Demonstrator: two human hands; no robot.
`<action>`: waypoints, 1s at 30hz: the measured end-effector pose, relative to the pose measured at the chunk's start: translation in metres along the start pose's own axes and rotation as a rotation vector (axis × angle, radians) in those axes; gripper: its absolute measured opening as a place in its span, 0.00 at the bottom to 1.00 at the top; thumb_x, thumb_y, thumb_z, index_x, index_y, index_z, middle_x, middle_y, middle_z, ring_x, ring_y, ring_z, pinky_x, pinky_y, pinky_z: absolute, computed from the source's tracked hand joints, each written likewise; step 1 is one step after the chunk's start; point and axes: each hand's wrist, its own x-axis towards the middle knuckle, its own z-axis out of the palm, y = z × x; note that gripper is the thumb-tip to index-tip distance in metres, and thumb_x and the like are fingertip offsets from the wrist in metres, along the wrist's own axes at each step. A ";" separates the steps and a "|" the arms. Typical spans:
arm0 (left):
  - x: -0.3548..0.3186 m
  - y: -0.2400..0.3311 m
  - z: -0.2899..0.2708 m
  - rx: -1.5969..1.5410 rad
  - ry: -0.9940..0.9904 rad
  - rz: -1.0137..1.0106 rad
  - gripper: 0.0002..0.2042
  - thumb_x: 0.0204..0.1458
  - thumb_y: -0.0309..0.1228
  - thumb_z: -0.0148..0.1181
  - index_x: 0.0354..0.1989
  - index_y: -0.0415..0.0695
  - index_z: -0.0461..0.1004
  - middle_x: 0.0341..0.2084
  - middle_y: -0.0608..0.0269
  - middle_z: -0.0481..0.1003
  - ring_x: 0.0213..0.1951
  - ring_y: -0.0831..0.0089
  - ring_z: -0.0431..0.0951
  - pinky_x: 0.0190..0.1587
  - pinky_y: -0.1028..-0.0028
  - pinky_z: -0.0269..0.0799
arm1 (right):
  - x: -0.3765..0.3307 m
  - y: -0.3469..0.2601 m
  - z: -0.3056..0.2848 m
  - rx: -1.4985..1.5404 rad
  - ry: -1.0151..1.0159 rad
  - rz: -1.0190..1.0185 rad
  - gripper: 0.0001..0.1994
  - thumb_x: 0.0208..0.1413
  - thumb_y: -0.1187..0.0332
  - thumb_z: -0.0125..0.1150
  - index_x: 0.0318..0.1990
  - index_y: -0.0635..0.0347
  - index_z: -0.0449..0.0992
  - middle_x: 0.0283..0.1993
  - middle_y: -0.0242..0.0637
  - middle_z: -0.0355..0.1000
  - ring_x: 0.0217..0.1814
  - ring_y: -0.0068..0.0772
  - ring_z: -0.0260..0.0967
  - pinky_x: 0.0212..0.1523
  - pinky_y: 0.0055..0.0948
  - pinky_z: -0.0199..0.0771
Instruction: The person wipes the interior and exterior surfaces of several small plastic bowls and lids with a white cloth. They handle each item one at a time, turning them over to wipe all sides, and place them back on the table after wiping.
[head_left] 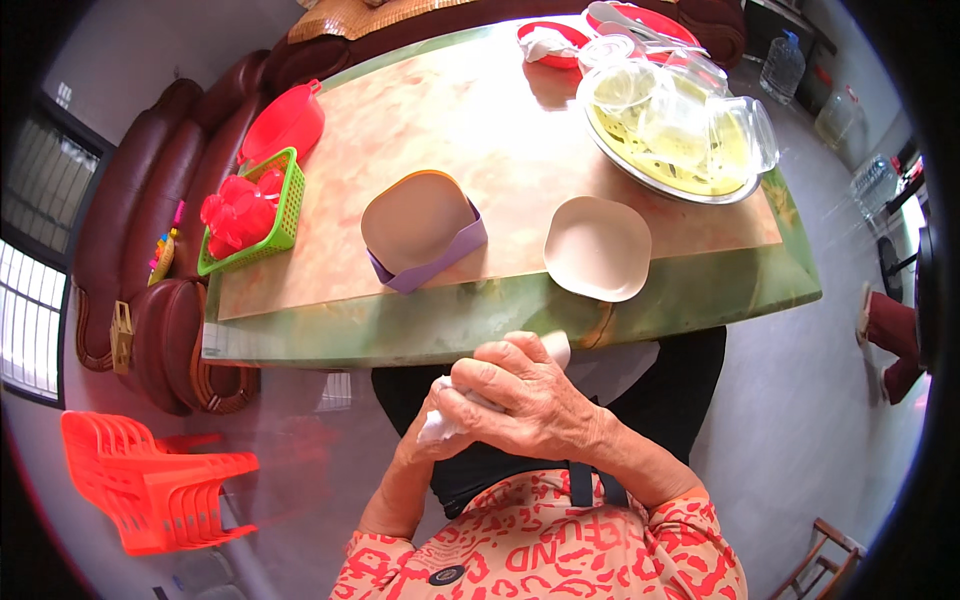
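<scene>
While the right hand wraps its fingers over a white cloth beside the worktop, I can't tell how the left hand grips; I judge the cloth soft, light, best held mid-bunch.

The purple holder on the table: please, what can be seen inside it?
In the purple holder sits a beige dish with rounded corners; a thin orange edge shows behind its top. The holder's front covers its lower part; what else is behind cannot be seen.
</scene>
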 end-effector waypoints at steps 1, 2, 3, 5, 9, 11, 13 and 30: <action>-0.003 -0.004 0.009 -0.055 0.103 -0.010 0.18 0.44 0.22 0.70 0.44 0.43 0.74 0.40 0.65 0.76 0.42 0.77 0.74 0.43 0.74 0.73 | 0.000 0.002 0.003 -0.027 0.044 0.007 0.15 0.41 0.67 0.62 0.40 0.55 0.74 0.40 0.33 0.69 0.44 0.34 0.69 0.47 0.37 0.64; -0.002 -0.003 0.015 -0.060 0.138 -0.011 0.17 0.44 0.22 0.70 0.43 0.43 0.75 0.39 0.67 0.76 0.41 0.78 0.74 0.43 0.74 0.73 | -0.002 0.005 0.005 -0.062 0.074 0.023 0.15 0.40 0.67 0.62 0.40 0.55 0.74 0.41 0.32 0.69 0.45 0.34 0.69 0.48 0.37 0.63; 0.000 -0.002 0.020 -0.060 0.168 -0.011 0.16 0.45 0.22 0.70 0.43 0.43 0.75 0.38 0.68 0.76 0.40 0.79 0.74 0.42 0.75 0.73 | -0.005 0.008 0.005 -0.019 0.100 0.077 0.15 0.39 0.67 0.63 0.39 0.53 0.75 0.42 0.30 0.71 0.48 0.32 0.70 0.50 0.37 0.62; 0.001 0.001 0.025 -0.050 0.192 -0.018 0.13 0.46 0.23 0.70 0.41 0.42 0.76 0.35 0.70 0.77 0.38 0.81 0.74 0.41 0.76 0.73 | -0.006 0.010 0.001 0.024 0.117 0.140 0.14 0.40 0.69 0.64 0.39 0.53 0.76 0.41 0.30 0.72 0.48 0.33 0.70 0.49 0.36 0.62; 0.001 0.008 0.028 -0.261 0.161 -0.086 0.11 0.50 0.22 0.67 0.43 0.38 0.78 0.38 0.68 0.78 0.40 0.83 0.75 0.44 0.80 0.73 | -0.021 0.025 -0.008 0.091 0.185 0.314 0.15 0.44 0.72 0.62 0.43 0.60 0.77 0.44 0.41 0.73 0.48 0.43 0.70 0.52 0.39 0.64; -0.001 0.007 0.027 -0.271 0.160 -0.132 0.14 0.49 0.21 0.68 0.45 0.36 0.78 0.40 0.65 0.79 0.41 0.82 0.75 0.47 0.79 0.73 | -0.035 0.031 -0.004 0.337 0.315 0.647 0.15 0.46 0.76 0.60 0.45 0.65 0.76 0.48 0.46 0.71 0.50 0.51 0.68 0.56 0.44 0.64; 0.001 0.003 0.030 -0.313 0.183 -0.144 0.14 0.49 0.21 0.68 0.45 0.36 0.78 0.40 0.66 0.79 0.41 0.82 0.75 0.47 0.79 0.73 | -0.041 0.029 0.003 0.216 0.317 0.562 0.16 0.46 0.77 0.60 0.45 0.66 0.75 0.48 0.46 0.71 0.51 0.52 0.67 0.57 0.45 0.63; 0.002 -0.008 0.030 -0.526 0.274 -0.005 0.19 0.45 0.15 0.67 0.48 0.35 0.75 0.43 0.58 0.78 0.46 0.72 0.78 0.53 0.68 0.74 | -0.029 0.031 -0.005 0.182 0.204 0.473 0.20 0.47 0.76 0.61 0.52 0.66 0.73 0.51 0.48 0.71 0.53 0.49 0.70 0.52 0.40 0.69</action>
